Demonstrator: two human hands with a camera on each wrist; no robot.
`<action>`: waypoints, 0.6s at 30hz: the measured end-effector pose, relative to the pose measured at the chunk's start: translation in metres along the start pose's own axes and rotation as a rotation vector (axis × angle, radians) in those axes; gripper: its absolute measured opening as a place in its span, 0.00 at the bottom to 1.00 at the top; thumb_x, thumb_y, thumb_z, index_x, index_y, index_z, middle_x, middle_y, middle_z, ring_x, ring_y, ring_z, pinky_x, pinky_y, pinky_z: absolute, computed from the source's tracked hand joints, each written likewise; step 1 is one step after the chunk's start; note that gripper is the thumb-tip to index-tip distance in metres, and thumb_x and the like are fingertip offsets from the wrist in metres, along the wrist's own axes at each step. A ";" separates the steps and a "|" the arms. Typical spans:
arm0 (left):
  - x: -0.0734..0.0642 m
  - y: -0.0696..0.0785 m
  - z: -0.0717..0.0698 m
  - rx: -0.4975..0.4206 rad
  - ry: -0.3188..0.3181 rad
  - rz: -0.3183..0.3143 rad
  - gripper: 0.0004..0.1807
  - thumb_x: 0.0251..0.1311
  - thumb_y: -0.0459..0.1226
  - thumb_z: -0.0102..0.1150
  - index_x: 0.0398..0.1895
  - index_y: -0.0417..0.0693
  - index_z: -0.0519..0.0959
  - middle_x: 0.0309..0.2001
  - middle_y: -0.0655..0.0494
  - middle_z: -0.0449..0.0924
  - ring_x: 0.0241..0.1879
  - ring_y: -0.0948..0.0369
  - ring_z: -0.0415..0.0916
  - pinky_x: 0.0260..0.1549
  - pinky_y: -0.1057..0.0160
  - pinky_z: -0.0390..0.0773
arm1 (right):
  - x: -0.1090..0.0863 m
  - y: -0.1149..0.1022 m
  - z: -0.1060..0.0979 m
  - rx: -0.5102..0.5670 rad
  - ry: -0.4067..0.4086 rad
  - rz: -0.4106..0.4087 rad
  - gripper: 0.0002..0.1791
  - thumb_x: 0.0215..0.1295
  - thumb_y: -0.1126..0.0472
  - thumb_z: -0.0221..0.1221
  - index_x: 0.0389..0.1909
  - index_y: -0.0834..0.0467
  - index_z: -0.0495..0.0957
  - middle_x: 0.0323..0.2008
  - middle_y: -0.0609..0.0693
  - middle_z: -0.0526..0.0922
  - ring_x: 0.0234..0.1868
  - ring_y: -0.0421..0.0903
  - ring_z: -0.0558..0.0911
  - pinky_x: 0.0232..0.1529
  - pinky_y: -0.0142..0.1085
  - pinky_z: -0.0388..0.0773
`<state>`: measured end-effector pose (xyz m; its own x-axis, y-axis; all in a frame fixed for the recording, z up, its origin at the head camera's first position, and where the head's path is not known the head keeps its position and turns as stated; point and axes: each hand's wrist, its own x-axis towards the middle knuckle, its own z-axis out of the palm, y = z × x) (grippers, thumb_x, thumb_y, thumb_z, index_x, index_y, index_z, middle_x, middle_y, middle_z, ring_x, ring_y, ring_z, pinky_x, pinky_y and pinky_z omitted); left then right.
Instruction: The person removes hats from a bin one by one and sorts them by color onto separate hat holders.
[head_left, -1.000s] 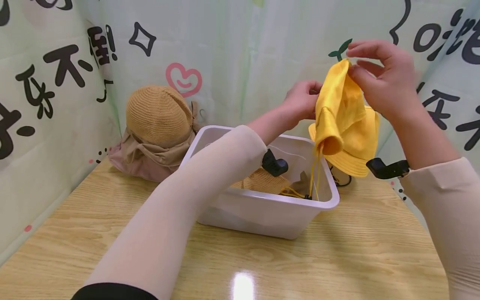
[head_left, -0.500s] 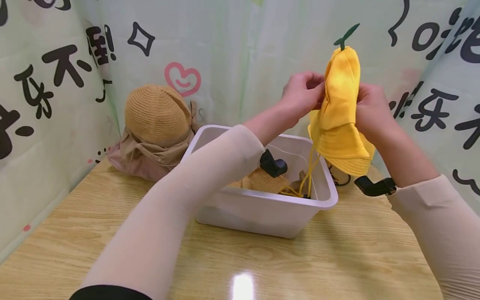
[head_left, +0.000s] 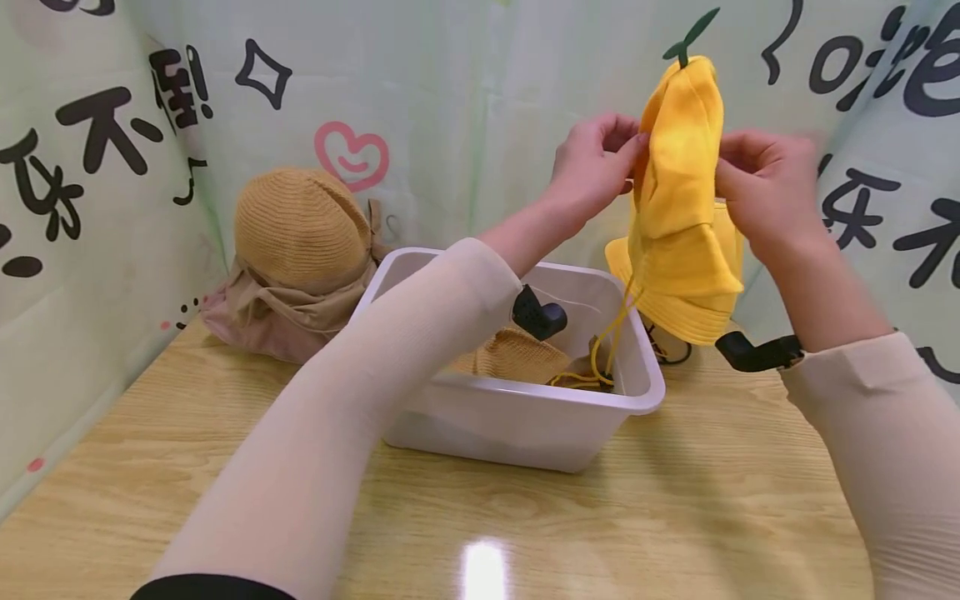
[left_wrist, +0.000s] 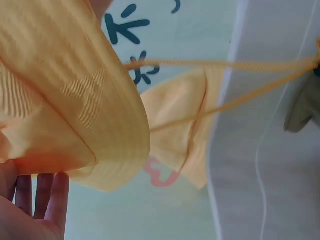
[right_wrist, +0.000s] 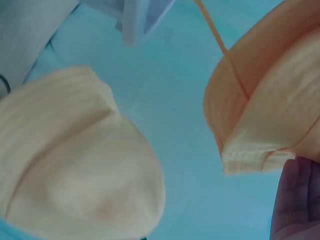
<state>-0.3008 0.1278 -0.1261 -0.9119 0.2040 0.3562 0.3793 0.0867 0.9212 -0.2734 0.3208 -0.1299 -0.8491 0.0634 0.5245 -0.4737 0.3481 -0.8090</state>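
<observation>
A yellow bucket hat [head_left: 678,167] with a green sprout on its crown hangs above the right side of a white plastic bin [head_left: 525,392]. My left hand [head_left: 596,162] pinches the hat at its left side; the right hand [head_left: 772,179] holds its right side between thumb and fingers. From the hat, yellow cords [head_left: 621,321] droop into the bin. Behind it, right of the bin, stands a second yellow hat [right_wrist: 95,170], partly hidden in the head view. Inside the bin lie a straw hat [head_left: 521,354] and something brown [head_left: 588,360], mostly hidden by the bin's wall.
Left of the bin, a knitted straw hat [head_left: 300,225] sits on a heap of brown and pink cloth hats [head_left: 315,304]. A black cord [head_left: 675,354] lies by the bin's right side. Printed curtains [head_left: 450,100] enclose the wooden table [head_left: 480,517].
My right hand came down from the sprout to the hat's side, then shifted slightly outward. The hat straightened upright and rose a little, its sprout now on top.
</observation>
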 end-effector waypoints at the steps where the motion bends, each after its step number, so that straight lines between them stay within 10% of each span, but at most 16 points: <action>1: 0.002 0.001 -0.002 0.030 0.011 0.014 0.08 0.71 0.41 0.57 0.48 0.49 0.79 0.41 0.59 0.80 0.36 0.67 0.78 0.34 0.75 0.81 | 0.001 -0.002 -0.003 0.004 0.014 -0.002 0.10 0.64 0.60 0.67 0.43 0.58 0.87 0.31 0.43 0.85 0.33 0.39 0.82 0.39 0.21 0.79; 18: 0.019 0.042 -0.025 0.242 0.088 0.226 0.08 0.73 0.42 0.53 0.50 0.54 0.78 0.47 0.63 0.82 0.45 0.69 0.79 0.43 0.79 0.74 | 0.011 -0.058 -0.046 -0.472 0.319 -0.076 0.20 0.71 0.46 0.54 0.60 0.45 0.80 0.37 0.25 0.69 0.41 0.26 0.66 0.53 0.19 0.66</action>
<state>-0.3064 0.1112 -0.0765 -0.8068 0.1601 0.5688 0.5896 0.2804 0.7574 -0.2444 0.3439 -0.0651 -0.6695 0.2757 0.6897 -0.3126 0.7377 -0.5984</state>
